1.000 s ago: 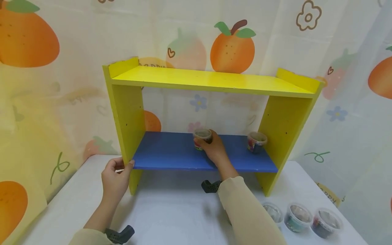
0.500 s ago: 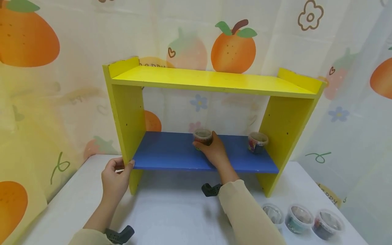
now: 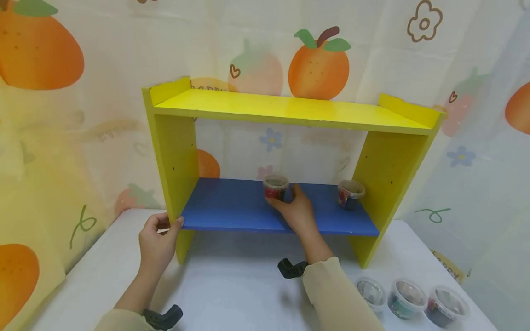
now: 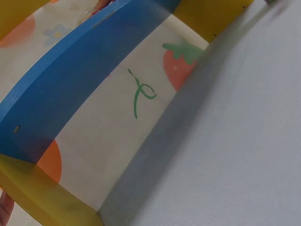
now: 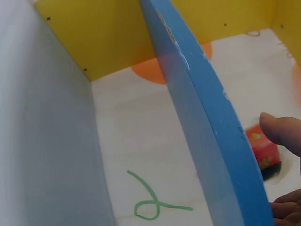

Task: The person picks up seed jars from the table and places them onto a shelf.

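Note:
A small clear plastic cup with a red label (image 3: 276, 186) stands upright near the back middle of the blue shelf board (image 3: 232, 207). My right hand (image 3: 296, 212) is just beside and in front of it. The thumb lies by the cup's front and the fingers are spread off its right side, loosened from it. In the right wrist view the thumb (image 5: 282, 134) is at the red label (image 5: 264, 146). My left hand (image 3: 158, 241) grips the front edge of the yellow side panel (image 3: 175, 161), thumb inside, fingers outside. Only a bit of that hand shows in the left wrist view.
Another lidded cup (image 3: 350, 194) stands at the right end of the blue board. Several similar cups, including a teal one (image 3: 406, 299), are lined up on the white table (image 3: 232, 285) at front right. Above is a yellow top board (image 3: 285, 108). A fruit-print curtain hangs behind.
My right hand has loosened from the cup and drawn slightly right and toward me, leaving the cup on the board. The left hand keeps its grip on the panel.

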Demonstrator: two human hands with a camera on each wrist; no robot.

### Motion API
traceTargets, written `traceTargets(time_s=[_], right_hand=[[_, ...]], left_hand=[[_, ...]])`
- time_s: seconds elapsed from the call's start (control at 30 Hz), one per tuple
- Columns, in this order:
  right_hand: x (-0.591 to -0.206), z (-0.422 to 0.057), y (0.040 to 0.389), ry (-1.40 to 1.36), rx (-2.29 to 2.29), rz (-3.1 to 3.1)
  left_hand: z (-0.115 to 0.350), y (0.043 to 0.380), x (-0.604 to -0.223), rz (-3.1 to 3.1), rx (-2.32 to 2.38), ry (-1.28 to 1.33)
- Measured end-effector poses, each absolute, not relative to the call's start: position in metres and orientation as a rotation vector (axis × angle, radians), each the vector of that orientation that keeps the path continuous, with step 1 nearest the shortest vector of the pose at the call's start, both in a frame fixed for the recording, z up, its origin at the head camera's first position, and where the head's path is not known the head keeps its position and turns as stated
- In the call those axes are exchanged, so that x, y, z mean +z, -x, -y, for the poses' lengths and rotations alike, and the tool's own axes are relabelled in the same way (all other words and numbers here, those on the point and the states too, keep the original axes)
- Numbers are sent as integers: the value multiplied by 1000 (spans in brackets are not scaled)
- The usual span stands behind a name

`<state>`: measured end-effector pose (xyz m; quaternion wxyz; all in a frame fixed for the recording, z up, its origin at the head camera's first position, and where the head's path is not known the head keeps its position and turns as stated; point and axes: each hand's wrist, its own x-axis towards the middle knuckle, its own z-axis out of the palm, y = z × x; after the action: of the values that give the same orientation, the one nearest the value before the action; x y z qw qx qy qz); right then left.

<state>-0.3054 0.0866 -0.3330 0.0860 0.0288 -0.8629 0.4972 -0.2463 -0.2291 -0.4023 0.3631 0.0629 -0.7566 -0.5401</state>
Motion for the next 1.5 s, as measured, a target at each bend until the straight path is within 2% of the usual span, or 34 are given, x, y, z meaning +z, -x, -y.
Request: traceTargets(time_s=[0.33, 0.8, 1.07, 1.3, 1.5], right_hand=[[-329, -109, 271, -195, 1400, 2700], [-347, -145, 224, -331, 1150, 2748], [-350, -153, 207, -393, 1087, 2778], [-335, -165, 197, -533, 1170, 2883], [-330, -187, 196, -677, 958, 3114]], left_hand=[[228, 251, -400, 1954, -1383, -165], [226, 253, -403, 1965, -1365, -150], [228, 247, -403, 1973, -1353, -181], [230, 244, -402, 1991, -1371, -191], [229, 246, -402, 1989, -1390, -189]])
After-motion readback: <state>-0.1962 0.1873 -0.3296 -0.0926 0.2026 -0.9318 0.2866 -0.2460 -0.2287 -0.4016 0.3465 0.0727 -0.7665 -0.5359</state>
